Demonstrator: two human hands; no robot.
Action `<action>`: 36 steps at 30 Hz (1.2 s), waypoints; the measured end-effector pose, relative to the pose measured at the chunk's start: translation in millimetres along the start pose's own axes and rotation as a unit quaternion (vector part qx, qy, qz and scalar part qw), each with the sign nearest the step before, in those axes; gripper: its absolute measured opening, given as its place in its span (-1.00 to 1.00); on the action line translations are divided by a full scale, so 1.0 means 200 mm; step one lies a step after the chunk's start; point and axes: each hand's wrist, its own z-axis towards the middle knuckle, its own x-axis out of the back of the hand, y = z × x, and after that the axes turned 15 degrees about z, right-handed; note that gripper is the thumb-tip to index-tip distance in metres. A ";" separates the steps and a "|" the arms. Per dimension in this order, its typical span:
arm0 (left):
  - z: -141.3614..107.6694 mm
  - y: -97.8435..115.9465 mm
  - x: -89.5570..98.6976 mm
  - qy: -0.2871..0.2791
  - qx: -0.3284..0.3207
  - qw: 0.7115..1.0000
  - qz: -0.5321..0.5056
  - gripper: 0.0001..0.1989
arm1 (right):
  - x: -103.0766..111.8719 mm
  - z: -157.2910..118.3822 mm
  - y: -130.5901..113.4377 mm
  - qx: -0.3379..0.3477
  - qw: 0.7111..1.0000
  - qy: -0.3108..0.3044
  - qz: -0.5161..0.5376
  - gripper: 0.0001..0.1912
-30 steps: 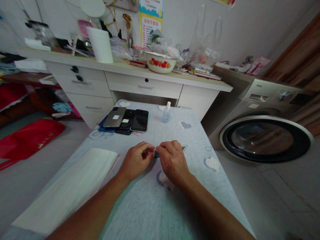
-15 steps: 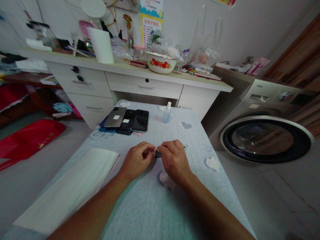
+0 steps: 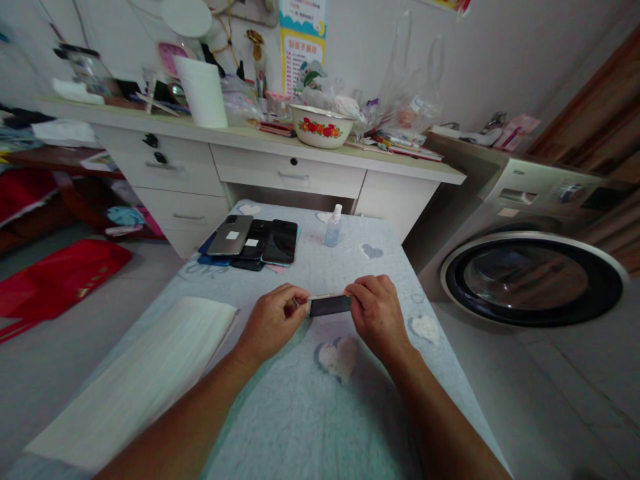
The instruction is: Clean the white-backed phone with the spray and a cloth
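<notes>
A smartphone [image 3: 330, 306] is held tilted over the table, its dark screen towards me and a thin pale edge along its top. My left hand [image 3: 275, 317] pinches its left end between thumb and fingers. At the other end, my right hand [image 3: 376, 313] is closed with its fingers on the upper edge, covering the right end. Whether anything thin lies under those right fingertips I cannot tell. Beyond the hands, a stack of phones [image 3: 280, 241] lies at the table's back left. A small clear spray bottle [image 3: 333, 228] stands upright to the right of it.
A folded whitish cloth or paper [image 3: 145, 380] lies along the left side of the cloth-covered table [image 3: 310, 420]. Behind it is a white cabinet [image 3: 295, 163] bearing a flowered bowl [image 3: 323, 127]. A washing machine [image 3: 530, 220] stands at the right, and a red bag [image 3: 65, 277] lies on the left floor.
My right hand has slid right along the phone's upper edge, from near the left end to the right end, uncovering the dark screen. My left hand has stayed in place.
</notes>
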 end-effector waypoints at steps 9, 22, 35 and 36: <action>0.00 0.01 0.00 0.005 -0.001 1.000 -0.014 -0.91 | -0.11 0.01 -0.09 0.046 0.999 -0.004 0.016 -0.81; 0.00 0.01 0.00 0.000 -0.012 1.000 -0.011 -0.90 | -0.15 0.02 -0.13 0.084 0.996 -0.010 0.039 -0.80; 0.00 0.01 0.00 0.002 0.002 1.000 0.004 -0.91 | 0.02 0.00 0.04 0.009 1.000 -0.004 0.023 -0.79; 0.00 0.01 0.00 0.002 0.003 1.000 0.004 -0.91 | 0.03 0.00 0.05 0.007 1.000 -0.004 0.022 -0.79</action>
